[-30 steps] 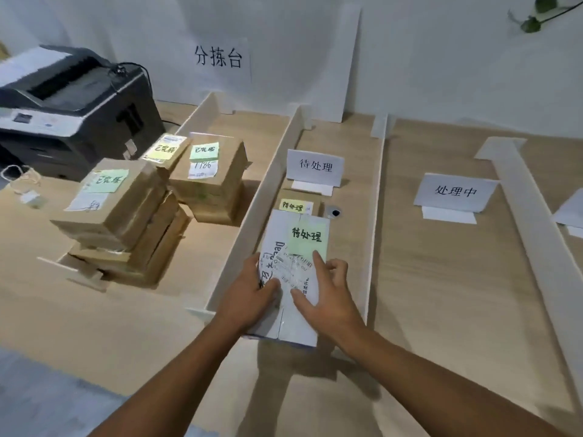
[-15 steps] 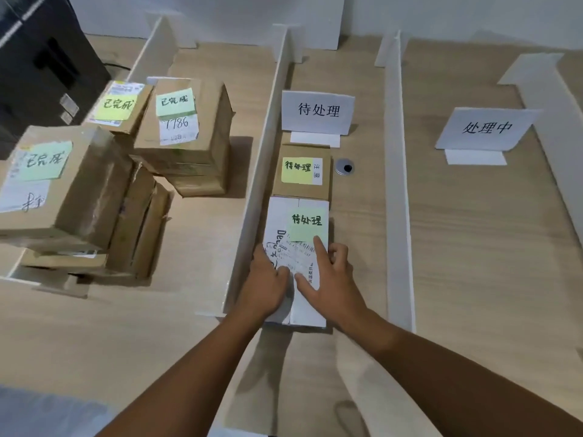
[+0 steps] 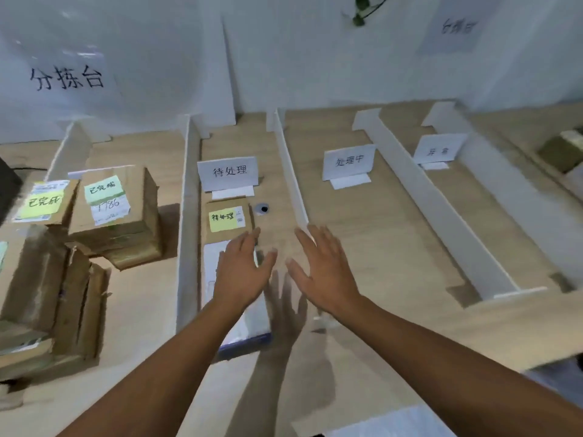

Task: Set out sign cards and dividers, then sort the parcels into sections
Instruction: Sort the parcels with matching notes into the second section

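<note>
**Sorting bench, mid-task.** Both of the person's hands hover open, fingers spread and holding nothing, over the second lane from the left at the centre of the frame. The left hand hangs above a white parcel. That parcel lies flat in the lane, just below a small brown parcel bearing a yellow note and the lane's sign card. Whether the palm touches the white parcel cannot be told. The right hand is over bare worktop, its fingertips just beside the near end of the middle divider.

That closeness looks like the main hazard. The divider is a thin white strip standing on edge, and a sideways brush from the right hand would likely tip or skew it, blurring the line between this section and the one to its right. The white parcel's near edge seems to reach past the end of the left divider, so a forearm pulled away low could drag it out of its lane. At the left of the frame the stacked brown parcels sit unevenly, some leaning, and a bump to the worktop might set them sliding. A further parcel lies blurred at the far right edge, apparently not yet sorted.
</note>
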Demonstrator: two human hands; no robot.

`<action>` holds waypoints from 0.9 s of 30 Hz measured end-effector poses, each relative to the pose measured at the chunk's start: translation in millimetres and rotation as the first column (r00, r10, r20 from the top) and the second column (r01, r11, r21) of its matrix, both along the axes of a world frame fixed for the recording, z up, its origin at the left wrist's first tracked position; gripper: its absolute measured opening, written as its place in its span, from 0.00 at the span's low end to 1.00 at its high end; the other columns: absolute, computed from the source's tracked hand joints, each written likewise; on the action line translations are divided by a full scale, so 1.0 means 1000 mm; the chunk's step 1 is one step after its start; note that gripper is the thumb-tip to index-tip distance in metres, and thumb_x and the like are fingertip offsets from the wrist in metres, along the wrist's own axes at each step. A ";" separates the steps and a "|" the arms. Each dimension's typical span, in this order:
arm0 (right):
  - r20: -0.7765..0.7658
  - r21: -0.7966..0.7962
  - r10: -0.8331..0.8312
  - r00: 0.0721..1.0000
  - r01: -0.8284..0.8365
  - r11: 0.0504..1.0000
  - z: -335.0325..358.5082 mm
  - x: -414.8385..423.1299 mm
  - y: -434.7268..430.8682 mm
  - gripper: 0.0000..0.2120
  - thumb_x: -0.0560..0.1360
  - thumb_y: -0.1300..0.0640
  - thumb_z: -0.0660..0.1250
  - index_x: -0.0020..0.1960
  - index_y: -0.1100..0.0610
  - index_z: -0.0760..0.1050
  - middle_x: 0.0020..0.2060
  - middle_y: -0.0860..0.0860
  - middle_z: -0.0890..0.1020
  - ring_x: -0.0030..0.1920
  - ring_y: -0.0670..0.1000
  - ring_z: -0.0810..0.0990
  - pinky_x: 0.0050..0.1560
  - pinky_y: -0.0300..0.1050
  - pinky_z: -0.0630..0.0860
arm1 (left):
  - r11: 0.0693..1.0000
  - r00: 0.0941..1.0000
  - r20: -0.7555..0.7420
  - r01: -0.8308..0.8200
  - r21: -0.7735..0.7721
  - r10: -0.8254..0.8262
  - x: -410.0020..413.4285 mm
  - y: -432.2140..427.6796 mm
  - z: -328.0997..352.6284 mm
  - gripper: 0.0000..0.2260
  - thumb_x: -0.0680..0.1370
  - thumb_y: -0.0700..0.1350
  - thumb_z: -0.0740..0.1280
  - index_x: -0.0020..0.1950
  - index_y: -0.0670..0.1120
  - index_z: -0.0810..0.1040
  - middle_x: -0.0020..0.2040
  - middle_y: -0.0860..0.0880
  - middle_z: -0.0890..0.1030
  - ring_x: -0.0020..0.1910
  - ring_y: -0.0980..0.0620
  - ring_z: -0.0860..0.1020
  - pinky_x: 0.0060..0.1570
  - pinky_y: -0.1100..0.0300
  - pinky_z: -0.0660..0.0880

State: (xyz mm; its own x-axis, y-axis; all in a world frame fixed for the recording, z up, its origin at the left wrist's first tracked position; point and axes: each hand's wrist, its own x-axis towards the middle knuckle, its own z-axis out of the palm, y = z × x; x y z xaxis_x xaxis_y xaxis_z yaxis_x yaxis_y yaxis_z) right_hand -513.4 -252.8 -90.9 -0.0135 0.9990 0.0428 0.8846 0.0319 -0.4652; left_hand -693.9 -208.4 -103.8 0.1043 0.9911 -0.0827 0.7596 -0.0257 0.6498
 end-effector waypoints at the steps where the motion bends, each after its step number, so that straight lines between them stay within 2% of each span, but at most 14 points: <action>1: 0.001 0.016 -0.048 0.999 0.048 0.999 0.014 0.019 -0.012 0.31 0.82 0.37 0.54 0.82 0.46 0.55 0.82 0.49 0.54 0.82 0.52 0.45 0.80 0.57 0.46 | 0.998 0.998 0.007 0.063 0.028 -0.063 0.019 0.000 0.010 0.31 0.81 0.67 0.56 0.81 0.55 0.62 0.81 0.49 0.64 0.80 0.47 0.60 0.78 0.41 0.57; 4: 0.036 0.072 -0.192 0.981 0.189 0.979 0.045 0.081 -0.058 0.32 0.82 0.35 0.52 0.82 0.46 0.55 0.82 0.48 0.54 0.82 0.51 0.44 0.80 0.57 0.45 | 0.962 0.965 0.041 0.252 0.102 -0.258 0.088 -0.014 0.037 0.35 0.79 0.69 0.54 0.81 0.53 0.62 0.81 0.47 0.63 0.80 0.47 0.58 0.78 0.43 0.56; 6: 0.065 0.107 -0.290 0.955 0.282 0.953 0.062 0.127 -0.093 0.33 0.81 0.34 0.51 0.82 0.45 0.55 0.82 0.48 0.53 0.82 0.51 0.44 0.80 0.58 0.45 | 0.921 0.925 0.063 0.365 0.138 -0.376 0.142 -0.031 0.053 0.32 0.81 0.67 0.56 0.82 0.54 0.62 0.81 0.47 0.63 0.81 0.47 0.57 0.78 0.43 0.55; 9: 0.108 0.141 -0.424 0.899 0.409 0.902 0.079 0.200 -0.155 0.32 0.82 0.35 0.53 0.82 0.45 0.55 0.83 0.48 0.51 0.82 0.52 0.43 0.80 0.59 0.44 | 0.856 0.861 0.078 0.483 0.185 -0.503 0.221 -0.066 0.075 0.30 0.82 0.65 0.57 0.82 0.54 0.61 0.82 0.48 0.62 0.81 0.47 0.56 0.78 0.44 0.54; 12: 0.116 0.163 -0.543 0.832 0.524 0.836 0.087 0.268 -0.216 0.31 0.82 0.36 0.54 0.82 0.45 0.56 0.82 0.49 0.52 0.82 0.53 0.44 0.79 0.61 0.48 | 0.778 0.787 0.075 0.582 0.235 -0.612 0.293 -0.106 0.090 0.31 0.81 0.66 0.57 0.81 0.53 0.61 0.81 0.47 0.62 0.81 0.48 0.55 0.79 0.45 0.55; 21: 0.101 0.145 -0.710 0.697 0.696 0.703 0.092 0.458 -0.380 0.31 0.82 0.34 0.52 0.82 0.43 0.54 0.82 0.48 0.52 0.82 0.51 0.44 0.80 0.58 0.48 | 0.642 0.646 0.076 0.726 0.248 -0.760 0.529 -0.234 0.104 0.30 0.81 0.64 0.59 0.81 0.53 0.62 0.81 0.48 0.61 0.80 0.48 0.56 0.78 0.46 0.56; 27: 0.074 0.154 -0.745 0.663 0.730 0.666 0.099 0.576 -0.444 0.31 0.82 0.35 0.55 0.82 0.45 0.57 0.82 0.49 0.56 0.82 0.52 0.47 0.79 0.58 0.52 | 0.545 0.567 0.007 0.787 0.289 -0.824 0.654 -0.302 0.113 0.29 0.82 0.62 0.58 0.81 0.52 0.61 0.81 0.48 0.62 0.80 0.47 0.57 0.77 0.46 0.58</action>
State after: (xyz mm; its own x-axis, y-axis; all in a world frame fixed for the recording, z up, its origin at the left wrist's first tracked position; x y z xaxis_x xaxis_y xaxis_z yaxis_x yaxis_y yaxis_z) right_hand 62.8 -697.1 8.1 0.7135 0.6730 0.1949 0.6863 -0.6154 -0.3876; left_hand -39.6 -510.5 8.8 0.8594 0.4669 0.2084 0.2531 -0.7425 0.6202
